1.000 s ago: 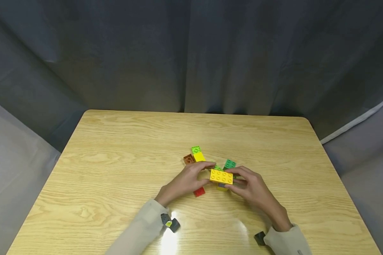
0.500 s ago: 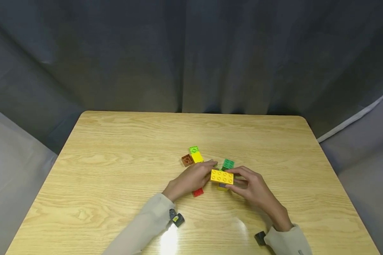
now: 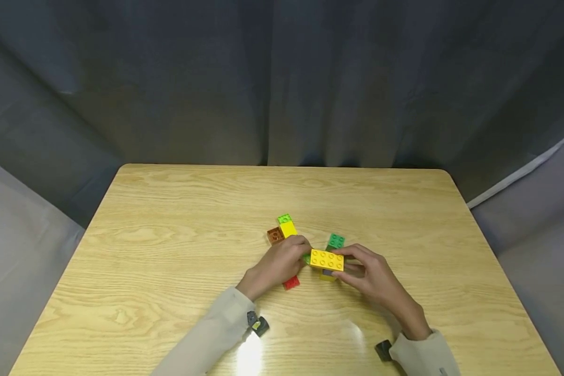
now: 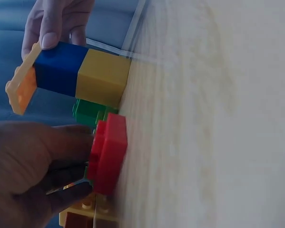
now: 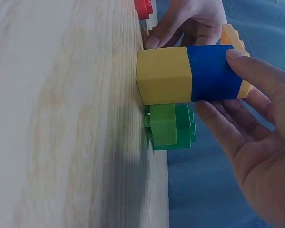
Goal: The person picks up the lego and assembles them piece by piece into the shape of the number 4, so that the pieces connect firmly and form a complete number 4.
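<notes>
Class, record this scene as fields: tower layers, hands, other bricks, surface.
Tower, bottom to top: yellow cube brick, blue cube brick, thin yellow studded plate
Right hand: grips the tower's upper part
Left hand: beside a red studded plastic brick; grip unclear
Other bricks include: brown square brick, dark-green studded brick
Surface: wood-grain table

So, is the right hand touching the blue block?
Touching. The right wrist view shows the right hand with its thumb tip against the blue block.
</notes>
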Tool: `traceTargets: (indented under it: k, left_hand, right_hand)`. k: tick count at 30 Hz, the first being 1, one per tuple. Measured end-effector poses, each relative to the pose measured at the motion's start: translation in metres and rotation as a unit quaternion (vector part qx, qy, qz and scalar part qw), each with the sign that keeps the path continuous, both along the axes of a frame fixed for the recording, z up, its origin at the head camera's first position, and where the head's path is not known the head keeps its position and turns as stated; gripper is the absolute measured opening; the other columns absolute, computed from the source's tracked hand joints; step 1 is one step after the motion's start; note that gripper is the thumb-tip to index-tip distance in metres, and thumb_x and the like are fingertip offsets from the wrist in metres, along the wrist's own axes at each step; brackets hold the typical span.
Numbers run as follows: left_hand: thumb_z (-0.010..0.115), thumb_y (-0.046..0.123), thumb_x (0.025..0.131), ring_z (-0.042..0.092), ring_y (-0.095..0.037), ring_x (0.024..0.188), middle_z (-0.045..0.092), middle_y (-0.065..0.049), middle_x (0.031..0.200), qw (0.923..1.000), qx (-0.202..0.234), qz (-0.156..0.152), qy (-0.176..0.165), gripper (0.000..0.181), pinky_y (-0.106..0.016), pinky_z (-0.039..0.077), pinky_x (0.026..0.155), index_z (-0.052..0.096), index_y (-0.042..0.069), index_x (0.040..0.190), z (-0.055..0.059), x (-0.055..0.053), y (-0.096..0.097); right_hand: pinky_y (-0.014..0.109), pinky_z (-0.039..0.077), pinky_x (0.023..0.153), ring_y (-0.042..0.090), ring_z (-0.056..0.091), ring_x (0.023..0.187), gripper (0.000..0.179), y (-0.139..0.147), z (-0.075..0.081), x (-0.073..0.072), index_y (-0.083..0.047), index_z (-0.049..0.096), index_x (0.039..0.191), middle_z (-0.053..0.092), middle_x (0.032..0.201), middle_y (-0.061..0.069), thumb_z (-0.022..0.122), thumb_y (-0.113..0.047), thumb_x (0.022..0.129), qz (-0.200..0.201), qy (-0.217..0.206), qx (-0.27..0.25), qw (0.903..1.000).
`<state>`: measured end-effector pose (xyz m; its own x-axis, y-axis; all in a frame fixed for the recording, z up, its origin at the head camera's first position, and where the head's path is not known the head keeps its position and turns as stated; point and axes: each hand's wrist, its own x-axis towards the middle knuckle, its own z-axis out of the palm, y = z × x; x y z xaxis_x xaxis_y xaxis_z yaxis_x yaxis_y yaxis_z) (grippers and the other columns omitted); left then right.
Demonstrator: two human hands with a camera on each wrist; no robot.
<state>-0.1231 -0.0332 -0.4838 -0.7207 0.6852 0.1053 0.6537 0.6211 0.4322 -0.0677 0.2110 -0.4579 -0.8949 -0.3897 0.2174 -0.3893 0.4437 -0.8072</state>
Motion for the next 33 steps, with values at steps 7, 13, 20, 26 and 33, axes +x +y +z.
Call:
traceTargets:
  k: [7,13,20,26,33]
  left_hand:
    - [0.082,0.010,0.090,0.062,-0.011,0.103,0.065,-0.003,0.115,0.9975,0.029,0.008,-0.064,0.042,-0.020,0.053,0.091,0.070,0.002,0.130,-0.004,0.002,-0.009]
    - [0.083,0.016,0.091,0.057,-0.007,0.095,0.062,-0.002,0.113,0.9954,0.044,0.007,-0.085,0.043,-0.017,0.051,0.083,0.071,0.003,0.130,-0.001,0.004,-0.017]
    - [0.079,0.020,0.094,0.060,-0.012,0.106,0.065,-0.002,0.121,0.9814,0.108,0.030,-0.156,0.037,-0.028,0.053,0.094,0.069,0.006,0.127,0.007,-0.001,-0.029]
    - [0.076,0.016,0.096,0.062,-0.014,0.100,0.069,-0.003,0.121,0.9571,0.198,0.048,-0.206,0.035,-0.031,0.054,0.088,0.068,0.009,0.129,0.014,-0.006,-0.041]
    - [0.070,0.019,0.101,0.056,-0.013,0.092,0.065,-0.004,0.124,0.9253,0.274,0.042,-0.258,0.035,-0.026,0.050,0.080,0.066,0.012,0.135,0.016,-0.004,-0.044]
  right_hand:
    - [0.035,0.060,0.086,0.034,0.068,0.110,0.046,-0.001,0.000,0.000,-0.004,0.068,0.126,0.067,0.117,0.008,0.084,0.004,0.083,0.003,0.005,0.004,1.0000]
    - [0.032,0.060,0.087,0.028,0.068,0.109,0.048,0.000,-0.002,0.000,-0.006,0.068,0.128,0.066,0.117,0.006,0.083,0.005,0.084,0.012,0.013,0.002,0.9998]
    - [0.030,0.059,0.087,0.024,0.067,0.111,0.047,-0.001,0.000,0.000,-0.008,0.069,0.127,0.066,0.117,0.002,0.084,0.004,0.084,0.008,0.003,0.006,0.9999]
    - [0.029,0.059,0.087,0.026,0.066,0.113,0.048,-0.001,0.001,0.000,-0.010,0.070,0.128,0.066,0.119,0.002,0.084,0.002,0.084,-0.002,-0.006,0.013,0.9999]
    - [0.029,0.059,0.086,0.027,0.067,0.113,0.048,-0.001,0.000,-0.001,-0.009,0.070,0.128,0.066,0.119,0.003,0.084,0.002,0.083,-0.002,0.000,0.014,0.9999]
